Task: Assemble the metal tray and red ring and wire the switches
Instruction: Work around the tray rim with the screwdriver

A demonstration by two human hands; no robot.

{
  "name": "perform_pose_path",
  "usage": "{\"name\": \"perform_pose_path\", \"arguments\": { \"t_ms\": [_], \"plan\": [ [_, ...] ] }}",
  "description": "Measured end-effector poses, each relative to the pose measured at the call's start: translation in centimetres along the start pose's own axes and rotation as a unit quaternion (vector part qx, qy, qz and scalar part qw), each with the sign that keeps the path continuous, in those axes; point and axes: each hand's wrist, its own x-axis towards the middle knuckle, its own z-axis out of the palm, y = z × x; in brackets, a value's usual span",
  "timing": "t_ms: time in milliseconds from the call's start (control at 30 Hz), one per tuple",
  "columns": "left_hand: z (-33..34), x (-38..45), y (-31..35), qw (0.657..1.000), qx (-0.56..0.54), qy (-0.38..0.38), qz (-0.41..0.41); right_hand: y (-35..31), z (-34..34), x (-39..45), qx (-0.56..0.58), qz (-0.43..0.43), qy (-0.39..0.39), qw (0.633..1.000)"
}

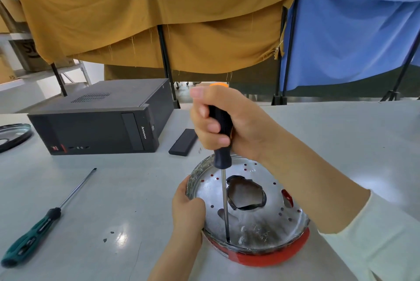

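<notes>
1. Shiny metal tray (254, 224), round and shallow, sits low and centre on a pale table (102, 201), already nested on the red ring (284, 250), which shows under its near rim.
2. The right hand (229, 121) is wrapped tightly round a black-and-orange screwdriver (221, 135), held upright with its tip down on the tray floor near the front edge.
3. The left hand (187, 210) grips the tray's left rim, thumb hooked inside, steadying it.
4. Judged progress: the two parts are stacked and fastening looks under way.
5. No switches or wires can be seen, so wiring seems left to do.
6. A green screwdriver (34, 235) lies unused to the left.
</notes>
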Motion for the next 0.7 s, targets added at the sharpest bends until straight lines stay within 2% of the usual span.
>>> {"name": "perform_pose_path", "arguments": {
  "t_ms": [133,233,300,367,400,500,567,633,700],
  "plan": [
    [0.1,0.1,0.0,1.000,0.008,-0.016,0.002,1.1,0.9,-0.1,-0.041,-0.080,0.172,0.981],
    [0.1,0.2,0.0,1.000,0.008,-0.020,0.004,1.6,1.4,0.0,-0.113,-0.135,0.320,0.931],
    [0.1,0.2,0.0,1.000,0.008,-0.020,0.006,1.7,1.6,0.0,-0.147,-0.145,0.356,0.911],
    [0.1,0.2,0.0,1.000,0.013,-0.018,0.006,1.5,1.4,-0.1,-0.171,-0.129,0.329,0.920],
    [0.1,0.2,0.1,1.000,0.015,-0.018,0.005,1.2,1.2,-0.1,-0.167,-0.111,0.287,0.937],
    [-0.1,0.1,0.2,0.999,0.023,-0.025,0.000,0.0,0.0,-0.2,-0.093,-0.034,0.094,0.991],
    [-0.1,0.0,0.3,0.999,0.029,-0.027,-0.002,-0.6,-0.5,-0.3,-0.049,-0.001,-0.008,0.999],
    [-0.1,0.0,0.4,0.999,0.025,-0.026,-0.004,-0.8,-0.6,-0.3,-0.006,0.010,-0.053,0.999],
    [0.0,-0.1,0.4,1.000,0.017,-0.024,-0.007,-0.6,-0.4,-0.1,0.012,0.005,-0.058,0.998]
  ]
}}
